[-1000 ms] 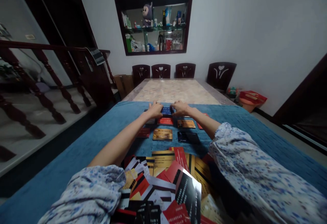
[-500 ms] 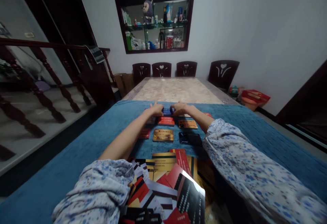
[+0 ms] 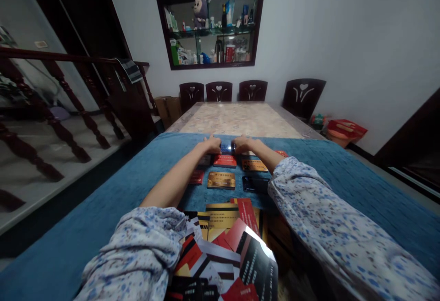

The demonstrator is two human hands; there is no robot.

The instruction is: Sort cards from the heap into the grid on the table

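Both arms reach forward over a blue cloth. A dark blue card stack (image 3: 226,148) lies between my left hand (image 3: 212,145) and my right hand (image 3: 242,144), with the fingers of each hand closed at its two ends. Just nearer sits a red card stack (image 3: 224,161), with an orange one (image 3: 255,165) to its right. Nearer again are a gold stack (image 3: 221,180), a dark stack (image 3: 255,183) and a red one (image 3: 196,177) partly behind my left forearm. Loose mixed cards (image 3: 222,255) are heaped close to my body.
The blue cloth (image 3: 137,191) covers the near part of the table, and the marbled tabletop (image 3: 237,117) shows beyond it. Dark chairs (image 3: 253,91) stand at the far end. A wooden railing (image 3: 62,90) runs on the left; a red bag (image 3: 349,128) is at the right.
The view has shifted slightly, moving the scene a little right and up. Both hands remain at the ends of the dark blue stack, which now shows a bright glint.
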